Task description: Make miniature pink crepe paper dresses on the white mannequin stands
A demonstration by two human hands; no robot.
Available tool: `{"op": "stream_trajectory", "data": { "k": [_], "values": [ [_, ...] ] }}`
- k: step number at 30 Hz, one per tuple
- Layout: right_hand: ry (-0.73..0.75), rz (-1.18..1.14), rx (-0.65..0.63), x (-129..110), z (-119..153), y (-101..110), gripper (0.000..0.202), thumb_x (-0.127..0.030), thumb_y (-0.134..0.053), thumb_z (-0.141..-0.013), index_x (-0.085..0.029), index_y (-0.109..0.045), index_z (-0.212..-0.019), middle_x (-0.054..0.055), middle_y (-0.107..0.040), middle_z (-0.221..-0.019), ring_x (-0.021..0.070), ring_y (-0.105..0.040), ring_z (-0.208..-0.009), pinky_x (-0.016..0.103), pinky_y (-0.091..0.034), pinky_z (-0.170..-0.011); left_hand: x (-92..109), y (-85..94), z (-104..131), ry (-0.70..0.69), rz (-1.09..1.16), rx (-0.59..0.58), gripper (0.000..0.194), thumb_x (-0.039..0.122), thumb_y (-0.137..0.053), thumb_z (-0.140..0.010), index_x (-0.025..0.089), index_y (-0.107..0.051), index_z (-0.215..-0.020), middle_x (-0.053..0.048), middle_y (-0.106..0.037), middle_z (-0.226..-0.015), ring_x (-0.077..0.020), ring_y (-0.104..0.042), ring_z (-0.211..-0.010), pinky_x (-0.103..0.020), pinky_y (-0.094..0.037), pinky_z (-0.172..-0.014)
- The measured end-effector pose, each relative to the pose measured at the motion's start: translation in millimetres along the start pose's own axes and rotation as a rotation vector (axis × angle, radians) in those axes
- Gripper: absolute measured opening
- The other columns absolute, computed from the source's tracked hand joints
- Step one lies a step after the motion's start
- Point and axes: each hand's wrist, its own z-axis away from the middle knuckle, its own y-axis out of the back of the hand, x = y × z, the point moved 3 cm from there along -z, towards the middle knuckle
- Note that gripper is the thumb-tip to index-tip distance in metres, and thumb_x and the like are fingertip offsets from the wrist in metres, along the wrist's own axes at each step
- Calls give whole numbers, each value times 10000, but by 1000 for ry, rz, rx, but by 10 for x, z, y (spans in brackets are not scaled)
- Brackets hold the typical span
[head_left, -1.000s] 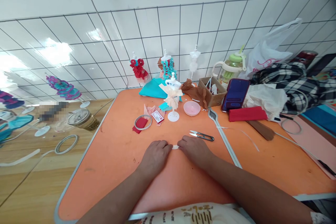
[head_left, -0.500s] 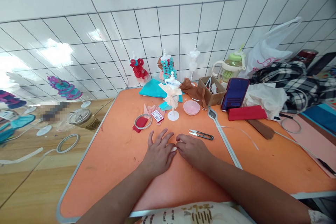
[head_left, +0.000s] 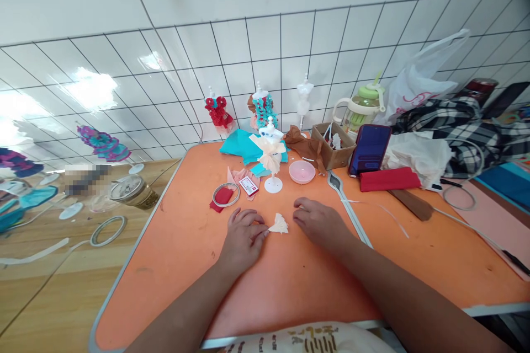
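Note:
My left hand (head_left: 245, 240) pinches the gathered point of a small cream fabric piece (head_left: 280, 224) between thumb and forefinger. The piece fans out to the right just above the orange table. To its right, and apart from it, is my right hand (head_left: 317, 223), with its fingers curled. It covers the spot where the thread snips lay, and the snips are hidden. Whatever is under or inside those fingers cannot be made out. Beyond the hands stands a small white dress form (head_left: 272, 133) wearing a cream fabric bow (head_left: 270, 154).
Behind the hands are a pink bowl (head_left: 302, 171), a tape roll (head_left: 215, 197) over red fabric and a small card (head_left: 249, 186). A phone (head_left: 370, 150) leans beside a cardboard box (head_left: 339, 154). Dressed forms, turquoise fabric (head_left: 238, 145) and a drink bottle (head_left: 366, 105) stand near the wall.
My hands have moved apart. The cream piece, mostly hidden between the fingers before, now shows fanned out from my left hand. My right hand has shifted right over the snips.

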Motion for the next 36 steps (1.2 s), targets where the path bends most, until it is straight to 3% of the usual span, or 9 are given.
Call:
{"op": "stream_trajectory", "data": {
  "k": [6, 10, 12, 15, 17, 20, 25, 31, 36],
  "values": [
    [-324, 48, 104, 755, 178, 480, 263, -348, -435, -910, -233, -666, -957, 56, -642, -1015, 180, -596, -836, 270, -396, -625, -151, 107, -26, 18, 20, 68, 212, 258, -508, -870, 270, -719, -846, -20, -703, -915, -229, -554, -1047, -521, -288, -1041],
    [-494, 126, 90, 1263, 396, 687, 312, -382, -453, -883, -226, -633, -1085, 66, -656, -1067, 239, -598, -945, 309, -422, -680, 5, 270, -137, 3, 66, 3, 219, 297, -491, -892, 295, -709, -879, 18, -704, -815, -193, -602, -933, -542, -207, -1086],
    [-522, 121, 46, 1409, 463, 708, 324, -385, -451, -877, -223, -638, -1085, 67, -660, -1081, 253, -600, -957, 320, -427, -695, 106, 343, -229, 20, 141, -60, 247, 321, -471, -901, 285, -711, -851, 27, -685, -751, -160, -620, -793, -486, -289, -1064],
    [-482, 31, -45, 1437, 456, 641, 297, -363, -467, -864, -214, -675, -1015, 73, -671, -1062, 240, -607, -955, 314, -433, -747, 200, 351, -373, 112, 316, -106, 278, 358, -464, -896, 254, -714, -830, 11, -675, -724, -154, -624, -716, -347, -485, -853],
    [-432, -23, -96, 1380, 401, 563, 267, -325, -487, -853, -207, -696, -971, 80, -676, -1037, 228, -605, -965, 303, -427, -794, 225, 282, -435, 143, 378, -64, 264, 366, -488, -881, 248, -723, -857, -13, -694, -809, -174, -633, -794, -302, -514, -754],
    [-435, -12, -144, 1335, 304, 447, 234, -295, -507, -845, -209, -712, -921, 84, -677, -987, 220, -600, -966, 283, -416, -797, 227, 107, -434, 100, 352, 32, 217, 336, -536, -855, 258, -739, -862, -36, -688, -995, -202, -606, -964, -327, -507, -827],
    [-528, 49, -170, 1410, 162, 315, 268, -364, -502, -847, -207, -712, -793, 93, -671, -898, 219, -619, -852, 274, -404, -676, 183, -137, -310, 21, 284, 3, 226, 277, -515, -870, 260, -740, -863, -44, -692, -904, -194, -613, -886, -347, -503, -814],
    [-542, 84, -143, 1356, 47, 223, 163, -303, -586, -764, -182, -693, -751, 115, -651, -910, 263, -582, -934, 309, -396, -711, 157, -88, -301, -19, 238, 22, 249, 273, -485, -887, 249, -731, -850, -50, -689, -882, -200, -606, -873, -360, -476, -818],
    [-501, 25, -109, 1338, 35, 135, 126, -199, -550, -798, -155, -662, -761, 120, -640, -912, 247, -580, -938, 308, -404, -729, 129, -54, -305, 18, 235, 35, 254, 283, -486, -886, 246, -728, -820, -46, -692, -874, -196, -609, -864, -349, -477, -806]
  ]
}}
